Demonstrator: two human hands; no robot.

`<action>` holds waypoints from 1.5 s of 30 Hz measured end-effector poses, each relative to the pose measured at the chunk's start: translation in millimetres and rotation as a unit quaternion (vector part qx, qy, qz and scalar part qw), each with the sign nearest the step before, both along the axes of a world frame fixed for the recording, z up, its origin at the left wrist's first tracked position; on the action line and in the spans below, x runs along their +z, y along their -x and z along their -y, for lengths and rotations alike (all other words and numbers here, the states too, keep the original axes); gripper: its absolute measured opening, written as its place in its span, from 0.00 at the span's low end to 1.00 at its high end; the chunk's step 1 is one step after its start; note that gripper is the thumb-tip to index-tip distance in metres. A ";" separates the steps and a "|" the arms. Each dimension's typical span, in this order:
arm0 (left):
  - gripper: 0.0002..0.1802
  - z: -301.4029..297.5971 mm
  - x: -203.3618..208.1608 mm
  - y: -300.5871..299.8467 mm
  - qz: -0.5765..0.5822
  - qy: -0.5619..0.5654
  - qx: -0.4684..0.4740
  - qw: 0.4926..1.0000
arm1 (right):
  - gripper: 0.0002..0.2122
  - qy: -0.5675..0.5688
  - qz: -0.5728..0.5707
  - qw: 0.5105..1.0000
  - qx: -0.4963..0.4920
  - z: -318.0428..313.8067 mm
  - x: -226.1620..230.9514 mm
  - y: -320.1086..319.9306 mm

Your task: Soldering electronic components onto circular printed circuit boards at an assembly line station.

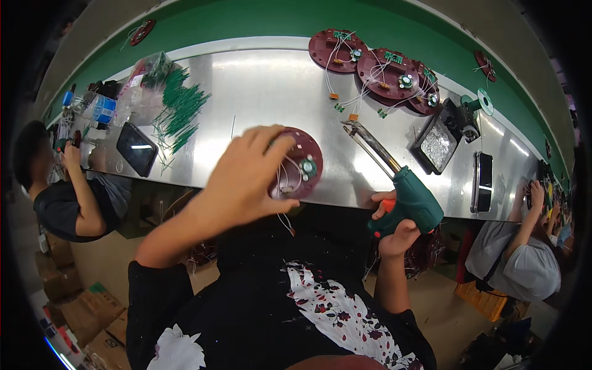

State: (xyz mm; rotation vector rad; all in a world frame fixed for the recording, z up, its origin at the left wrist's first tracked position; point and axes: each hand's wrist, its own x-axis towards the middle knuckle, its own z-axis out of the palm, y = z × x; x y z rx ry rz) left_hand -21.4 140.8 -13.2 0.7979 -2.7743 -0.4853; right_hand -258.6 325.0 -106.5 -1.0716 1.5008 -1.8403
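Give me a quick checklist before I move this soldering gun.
1. Soldering gun in hand: ok, right hand holds its handle.
2. Gun tip clear of left hand: ok, well apart.
3. Tip clear of the orange-brown connector: not ok, it's right beside it; contact unclear.
4. Maroon disc held firmly: cannot tell, left hand covers part of it.
5. Disc's white wires within the metal table: not ok, some hang past the near edge.
6. Tip hot: cannot tell.
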 end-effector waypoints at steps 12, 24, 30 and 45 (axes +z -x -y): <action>0.34 143.5 21.7 80.8 -0.257 -0.073 0.242 0.933 | 0.42 0.035 0.089 0.995 -0.025 -7.1 -3.4 5.4; 0.46 196.1 -40.7 126.7 -0.017 0.084 -0.003 0.996 | 0.40 0.050 0.105 0.993 -0.026 -2.4 2.4 2.8; 0.47 121.4 6.4 53.5 -0.013 -0.092 -0.036 0.995 | 0.39 0.060 0.096 0.993 -0.023 -1.8 0.8 3.4; 0.20 53.3 -38.1 -45.8 -0.141 -0.076 0.306 0.938 | 0.38 0.040 0.080 0.996 -0.001 0.4 14.1 -2.4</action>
